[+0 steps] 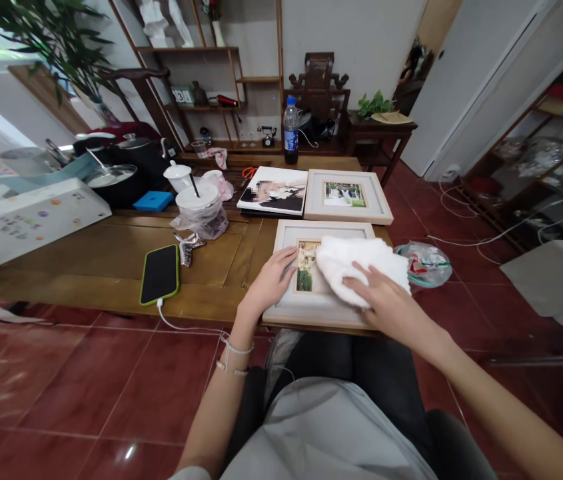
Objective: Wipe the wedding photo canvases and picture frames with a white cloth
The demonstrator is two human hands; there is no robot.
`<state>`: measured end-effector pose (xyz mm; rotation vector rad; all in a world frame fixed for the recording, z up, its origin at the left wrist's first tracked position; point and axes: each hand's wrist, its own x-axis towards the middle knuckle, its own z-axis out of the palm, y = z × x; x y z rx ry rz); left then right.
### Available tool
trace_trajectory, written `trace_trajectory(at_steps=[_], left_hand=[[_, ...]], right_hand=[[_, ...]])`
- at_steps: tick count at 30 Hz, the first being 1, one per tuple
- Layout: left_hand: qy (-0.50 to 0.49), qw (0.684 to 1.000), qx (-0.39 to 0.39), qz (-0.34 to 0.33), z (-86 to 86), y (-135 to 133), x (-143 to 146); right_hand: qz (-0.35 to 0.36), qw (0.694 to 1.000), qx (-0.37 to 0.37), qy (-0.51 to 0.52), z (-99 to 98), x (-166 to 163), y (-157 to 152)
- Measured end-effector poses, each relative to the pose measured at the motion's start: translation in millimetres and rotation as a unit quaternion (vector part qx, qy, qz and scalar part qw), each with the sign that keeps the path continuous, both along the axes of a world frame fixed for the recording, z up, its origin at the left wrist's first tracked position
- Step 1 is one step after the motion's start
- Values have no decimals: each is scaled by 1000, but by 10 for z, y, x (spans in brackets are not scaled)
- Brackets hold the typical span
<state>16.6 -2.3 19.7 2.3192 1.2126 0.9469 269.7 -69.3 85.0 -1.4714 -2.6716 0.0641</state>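
A white photo frame (288, 303) lies flat at the near edge of the low wooden table (111, 267), right in front of me. My left hand (271, 280) rests flat on the frame's left side, fingers spread. My right hand (386, 300) presses a folded white cloth (356, 263) down onto the glass over the photo. The cloth hides most of the picture.
Behind lie a second white frame (348, 195) and an unframed photo print (274, 192). A phone in a green case (160, 273) charges on the left, near a hair clip, a bagged cup (201, 210) and a cola bottle (290, 130). A crumpled bag (424, 263) sits right of the frame.
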Motion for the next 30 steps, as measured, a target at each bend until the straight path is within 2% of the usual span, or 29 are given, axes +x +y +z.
trace_trajectory(at_steps=[5, 9, 11, 14, 19, 22, 26, 30], left_hand=[[4, 1000, -2, 6, 12, -7, 3], [2, 1000, -2, 18, 14, 9, 12], [-4, 1000, -3, 17, 12, 25, 15], [-8, 1000, -7, 13, 15, 40, 15], [-10, 1000, -10, 12, 34, 15, 14], [-14, 1000, -7, 8, 43, -4, 18], [-14, 1000, -1, 8, 42, -12, 30], [-7, 1000, -1, 14, 34, -16, 39]], right_hand=[[-34, 994, 100, -23, -20, -3, 710], [5, 995, 88, -44, -78, -149, 965], [39, 996, 70, -50, -125, -216, 904], [76, 996, 26, -41, -121, -241, 608], [130, 988, -88, -1, 119, -126, -80], [122, 986, -109, 18, 208, -66, -358], [97, 989, -109, 32, 143, -34, -434], [72, 994, -71, 28, 84, 17, -225]])
